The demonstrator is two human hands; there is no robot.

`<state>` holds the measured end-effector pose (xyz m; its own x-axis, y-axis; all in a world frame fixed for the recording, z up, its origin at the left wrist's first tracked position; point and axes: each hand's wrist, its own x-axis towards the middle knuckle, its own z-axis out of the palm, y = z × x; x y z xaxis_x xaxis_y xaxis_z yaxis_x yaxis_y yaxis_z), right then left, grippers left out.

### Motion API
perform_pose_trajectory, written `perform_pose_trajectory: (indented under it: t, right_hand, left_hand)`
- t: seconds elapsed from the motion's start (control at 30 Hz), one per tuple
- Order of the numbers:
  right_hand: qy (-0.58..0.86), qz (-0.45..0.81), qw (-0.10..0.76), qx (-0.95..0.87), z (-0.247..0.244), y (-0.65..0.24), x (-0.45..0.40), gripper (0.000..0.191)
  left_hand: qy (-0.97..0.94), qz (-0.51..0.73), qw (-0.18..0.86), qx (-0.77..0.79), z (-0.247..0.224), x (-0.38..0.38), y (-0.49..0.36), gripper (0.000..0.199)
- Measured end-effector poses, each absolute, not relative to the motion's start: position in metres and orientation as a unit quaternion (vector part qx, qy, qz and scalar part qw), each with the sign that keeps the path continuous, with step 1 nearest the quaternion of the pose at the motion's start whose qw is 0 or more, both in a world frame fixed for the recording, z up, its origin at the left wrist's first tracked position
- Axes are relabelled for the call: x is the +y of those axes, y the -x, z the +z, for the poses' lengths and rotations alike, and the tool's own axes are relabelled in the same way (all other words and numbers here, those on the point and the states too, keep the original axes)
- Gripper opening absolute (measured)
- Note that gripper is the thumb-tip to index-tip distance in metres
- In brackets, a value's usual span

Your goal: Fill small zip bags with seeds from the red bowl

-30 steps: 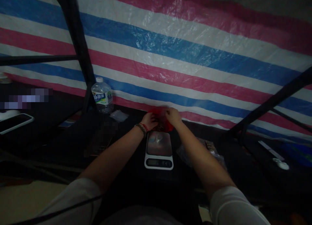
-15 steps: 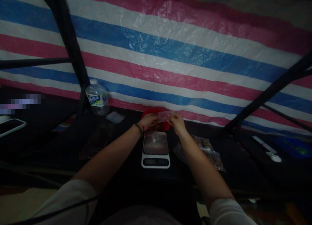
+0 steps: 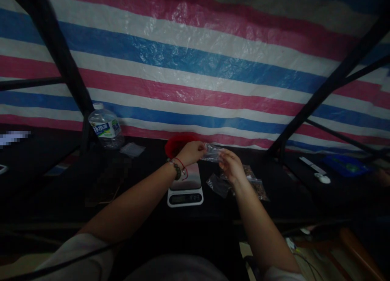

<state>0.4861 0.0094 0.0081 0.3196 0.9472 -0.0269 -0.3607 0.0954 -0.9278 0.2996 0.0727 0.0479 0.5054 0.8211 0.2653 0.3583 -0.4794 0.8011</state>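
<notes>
A clear plastic bag point(image 3: 213, 153) is stretched between my two hands. My left hand point(image 3: 191, 152), with a red string and beads at the wrist, pinches its left end above the back of the scale. My right hand point(image 3: 232, 165) grips the right end, fingers closed. Below them lies a white kitchen scale point(image 3: 185, 199) with a metal plate, partly covered by my left wrist. A red bowl point(image 3: 172, 144) is behind my left hand, its contents hidden. Filled clear bags point(image 3: 258, 188) lie beside my right forearm, and a flat clear bag point(image 3: 218, 185) lies right of the scale.
A large clear bottle point(image 3: 106, 128) and a small stack of clear bags point(image 3: 132, 150) are at the back left. On the right are a white strip point(image 3: 312, 165), a round white object point(image 3: 322, 178) and a blue package point(image 3: 347, 166). Dark frame bars slant on both sides.
Both hands have moved right relative to the scale with the clear bag, away from over the red bowl. The camera view has shifted to the right.
</notes>
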Motion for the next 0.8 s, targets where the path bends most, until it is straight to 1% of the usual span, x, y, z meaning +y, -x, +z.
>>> perform_pose_trajectory:
  t: [0.07, 0.13, 0.2, 0.4, 0.47, 0.6, 0.73, 0.8]
  right_hand:
    - [0.475, 0.491, 0.650, -0.332, 0.005, -0.496, -0.004, 0.041]
    - [0.505, 0.497, 0.611, -0.352, 0.001, -0.504, -0.016, 0.039]
    - [0.533, 0.497, 0.577, -0.368, -0.002, -0.512, -0.027, 0.038]
    - [0.544, 0.478, 0.536, -0.434, -0.011, -0.528, -0.050, 0.043]
    - [0.544, 0.475, 0.537, -0.436, -0.014, -0.530, -0.053, 0.041]
    - [0.549, 0.475, 0.550, -0.413, -0.021, -0.531, -0.057, 0.044]
    - [0.578, 0.464, 0.536, -0.403, -0.035, -0.537, -0.063, 0.041]
    - [0.592, 0.457, 0.520, -0.413, -0.044, -0.540, -0.069, 0.040]
  left_hand:
    - [-0.818, 0.310, 0.310, 0.372, 0.052, 0.060, -0.308, 0.014]
    - [-0.832, 0.301, 0.282, 0.370, 0.052, 0.050, -0.317, 0.016]
    - [-0.836, 0.296, 0.281, 0.366, 0.050, 0.044, -0.324, 0.019]
    - [-0.826, 0.309, 0.287, 0.373, 0.035, 0.037, -0.337, 0.026]
    - [-0.828, 0.305, 0.308, 0.355, 0.030, 0.038, -0.340, 0.028]
    - [-0.826, 0.289, 0.346, 0.337, 0.022, 0.038, -0.349, 0.028]
    - [-0.825, 0.271, 0.327, 0.374, 0.015, 0.036, -0.356, 0.030]
    - [-0.838, 0.236, 0.307, 0.384, 0.011, 0.035, -0.358, 0.029]
